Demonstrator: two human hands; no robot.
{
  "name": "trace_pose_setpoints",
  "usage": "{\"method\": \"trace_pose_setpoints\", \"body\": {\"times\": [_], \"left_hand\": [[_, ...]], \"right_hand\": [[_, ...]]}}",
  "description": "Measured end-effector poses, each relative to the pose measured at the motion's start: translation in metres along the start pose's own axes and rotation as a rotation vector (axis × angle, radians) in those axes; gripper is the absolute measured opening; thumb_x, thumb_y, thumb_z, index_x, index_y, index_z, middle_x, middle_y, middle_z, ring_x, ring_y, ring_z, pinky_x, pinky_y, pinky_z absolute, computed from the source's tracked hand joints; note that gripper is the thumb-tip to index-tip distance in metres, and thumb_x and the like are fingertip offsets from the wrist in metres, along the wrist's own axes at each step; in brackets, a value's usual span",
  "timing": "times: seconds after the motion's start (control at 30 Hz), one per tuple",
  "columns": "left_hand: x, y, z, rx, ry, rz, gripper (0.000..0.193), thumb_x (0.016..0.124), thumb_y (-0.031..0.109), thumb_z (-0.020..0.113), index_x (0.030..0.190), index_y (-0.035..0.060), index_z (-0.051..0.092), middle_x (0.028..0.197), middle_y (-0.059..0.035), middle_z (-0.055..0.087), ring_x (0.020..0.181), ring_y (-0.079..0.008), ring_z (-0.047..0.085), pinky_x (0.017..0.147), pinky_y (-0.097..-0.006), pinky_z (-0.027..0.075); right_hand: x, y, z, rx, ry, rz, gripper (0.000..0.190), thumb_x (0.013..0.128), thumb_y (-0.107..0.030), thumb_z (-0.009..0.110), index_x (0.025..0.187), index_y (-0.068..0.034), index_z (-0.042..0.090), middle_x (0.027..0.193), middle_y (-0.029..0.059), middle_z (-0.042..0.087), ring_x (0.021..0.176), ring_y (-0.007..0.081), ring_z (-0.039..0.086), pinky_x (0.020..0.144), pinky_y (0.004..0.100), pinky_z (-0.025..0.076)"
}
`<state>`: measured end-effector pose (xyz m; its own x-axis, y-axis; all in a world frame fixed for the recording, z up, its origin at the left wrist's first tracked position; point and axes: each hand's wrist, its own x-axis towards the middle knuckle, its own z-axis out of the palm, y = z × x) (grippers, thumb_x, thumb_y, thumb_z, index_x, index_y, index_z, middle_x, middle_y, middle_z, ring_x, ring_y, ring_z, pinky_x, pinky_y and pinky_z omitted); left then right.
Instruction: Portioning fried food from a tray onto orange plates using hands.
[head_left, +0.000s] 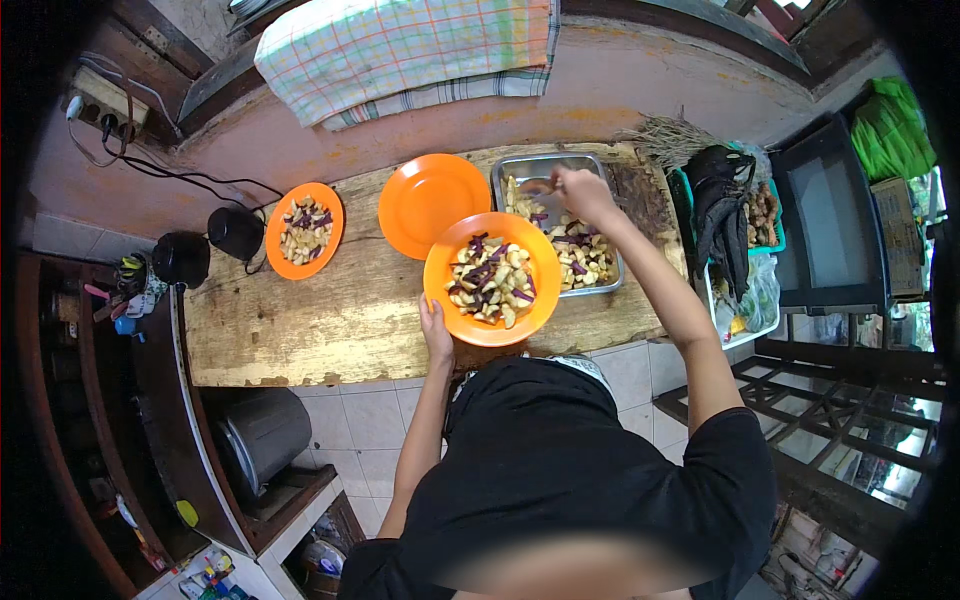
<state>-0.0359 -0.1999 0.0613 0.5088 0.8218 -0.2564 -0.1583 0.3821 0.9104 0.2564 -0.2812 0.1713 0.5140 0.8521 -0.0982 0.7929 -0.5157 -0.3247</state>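
Note:
My left hand (437, 330) grips the near left rim of an orange plate (544, 300) heaped with cut pale and purple pieces of food (491, 281). This plate overlaps the near edge of a bare orange plate (435, 202) on the wooden table. To the right, a rectangular metal tray (613, 283) holds more of the same pieces. Over the tray, my right hand (581, 193) is closed on the handle of a utensil, apparently a spoon (536, 186), partly blurred. Another orange plate (274, 251) with a smaller portion of pieces lies farther left.
Black containers (234, 232) and cables stand at the table's (300, 352) left end. Baskets (780, 225) with roots and plastic bags, and dry twigs (671, 139), are at the right. Checked cloths (412, 52) hang over the ledge above the wall. A grey bin (274, 431) stands below left.

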Motion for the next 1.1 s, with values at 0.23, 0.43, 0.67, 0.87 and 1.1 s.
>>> {"method": "trace_pose_setpoints", "body": {"times": [0.23, 0.43, 0.67, 0.87, 1.1], "left_hand": [[-0.001, 0.012, -0.015, -0.012, 0.082, 0.030, 0.032, 0.087, 0.020, 0.035, 0.112, 0.0009, 0.032, 0.107, -0.0080, 0.043, 0.097, -0.0139, 0.042, 0.083, -0.0254, 0.033], [-0.002, 0.020, -0.018, -0.009, 0.163, 0.032, 0.032, 0.087, 0.021, 0.034, 0.112, 0.0016, 0.032, 0.105, -0.0080, 0.044, 0.095, -0.0140, 0.043, 0.082, -0.0257, 0.034], [-0.001, 0.023, -0.020, 0.011, 0.195, 0.031, 0.033, 0.087, 0.021, 0.034, 0.113, 0.0020, 0.031, 0.106, -0.0085, 0.043, 0.096, -0.0147, 0.042, 0.083, -0.0264, 0.033], [0.000, 0.022, -0.019, 0.049, 0.201, 0.039, 0.034, 0.087, 0.022, 0.034, 0.114, 0.0017, 0.030, 0.107, -0.0088, 0.042, 0.097, -0.0151, 0.041, 0.083, -0.0264, 0.033], [0.002, 0.011, -0.028, 0.013, 0.209, 0.018, 0.035, 0.086, 0.022, 0.035, 0.114, 0.0014, 0.030, 0.108, -0.0090, 0.042, 0.098, -0.0154, 0.041, 0.083, -0.0264, 0.032]], "right_hand": [[0.036, 0.058, 0.046, -0.142, -0.038, 0.235, 0.018, 0.074, -0.014, 0.044, 0.088, -0.005, 0.051, 0.079, 0.0155, 0.057, 0.078, 0.0306, 0.055, 0.064, 0.0396, 0.044], [0.048, 0.051, 0.068, -0.023, -0.020, 0.311, 0.019, 0.076, -0.010, 0.042, 0.092, -0.006, 0.051, 0.082, 0.0162, 0.057, 0.080, 0.0321, 0.054, 0.066, 0.0400, 0.044], [0.050, 0.061, 0.075, 0.075, -0.209, 0.000, 0.018, 0.068, -0.005, 0.047, 0.086, -0.006, 0.048, 0.077, 0.0127, 0.056, 0.074, 0.0280, 0.054, 0.063, 0.0371, 0.041], [0.039, 0.053, 0.073, 0.213, -0.432, -0.097, 0.019, 0.065, -0.017, 0.050, 0.082, -0.007, 0.051, 0.076, 0.0089, 0.056, 0.077, 0.0253, 0.053, 0.067, 0.0348, 0.039], [0.035, 0.015, 0.046, 0.037, -0.542, 0.101, 0.055, 0.069, -0.058, 0.041, 0.091, -0.009, 0.053, 0.087, 0.0128, 0.056, 0.085, 0.0272, 0.052, 0.074, 0.0363, 0.039]]}}
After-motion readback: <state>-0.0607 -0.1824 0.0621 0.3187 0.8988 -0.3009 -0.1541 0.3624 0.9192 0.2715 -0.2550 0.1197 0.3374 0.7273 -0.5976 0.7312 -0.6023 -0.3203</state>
